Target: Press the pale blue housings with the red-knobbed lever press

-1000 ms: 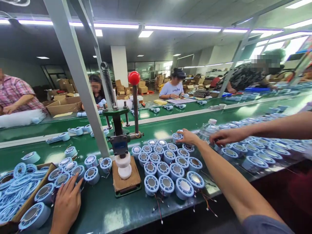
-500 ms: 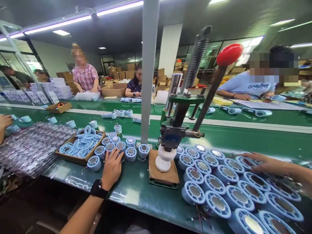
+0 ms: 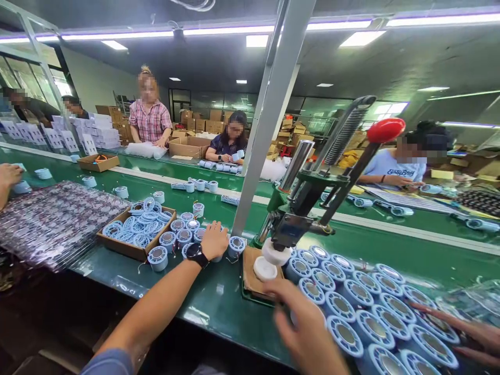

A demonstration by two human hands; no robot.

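My left hand [image 3: 214,242], with a black watch on the wrist, reaches into the left group of light-blue round parts [image 3: 158,258]. Its fingers are bent down over one of them, which they largely hide. Blurred by motion, my right hand [image 3: 287,307] is in front of the hand press, thumb and forefinger apart, with nothing seen between them. The press has a red-knobbed lever [image 3: 386,130] and a white upper pad [image 3: 275,253], raised above a white round seat [image 3: 265,269]. That seat holds no part. Many more blue parts [image 3: 373,327] stand to its right.
A cardboard tray of blue rings [image 3: 136,252] and wrapped, stacked material [image 3: 58,219] lie at the left. A grey post [image 3: 269,120] rises behind the bench. Another person's hand [image 3: 472,333] is at the right edge, beside the blue parts. Several people work across the green belt.
My left hand has shifted right across the group and bent over a part. My right hand has come in from below. The view has turned, and the other person's hand sits lower.
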